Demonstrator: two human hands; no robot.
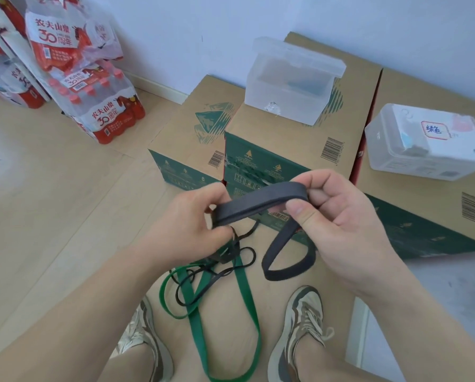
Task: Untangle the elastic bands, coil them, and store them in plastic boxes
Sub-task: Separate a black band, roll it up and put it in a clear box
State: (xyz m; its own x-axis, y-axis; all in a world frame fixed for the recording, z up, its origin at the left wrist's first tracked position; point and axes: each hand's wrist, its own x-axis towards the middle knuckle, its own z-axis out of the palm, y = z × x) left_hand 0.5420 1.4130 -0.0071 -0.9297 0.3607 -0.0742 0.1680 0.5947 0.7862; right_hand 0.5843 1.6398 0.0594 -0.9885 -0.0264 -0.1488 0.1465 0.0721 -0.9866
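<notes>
Head view. We hold the wide black band (258, 203) taut in the air between both hands, above the floor and just in front of the cartons (294, 139). Its long axis runs left to right, rising slightly toward the right. The left hand (186, 223) has its fingers curled and pinches the lower-left end. The right hand (343, 216) clamps the upper-right end between thumb and bent fingers.

The band is flat, matte, dark grey-black, and looks doubled along the stretched part. Its slack hangs below the right hand as a loop.

Under the left hand thin black cords (232, 261) lie tangled over a long green band (248, 301), which trails down between our shoes (299, 323).

Ahead, an open clear box (286, 92), lid tipped back, sits on a carton. A closed labelled box (426, 144) sits on the right carton. Bare wood floor (51, 202) lies to the left, with bottle packs (93, 100) against the wall.
</notes>
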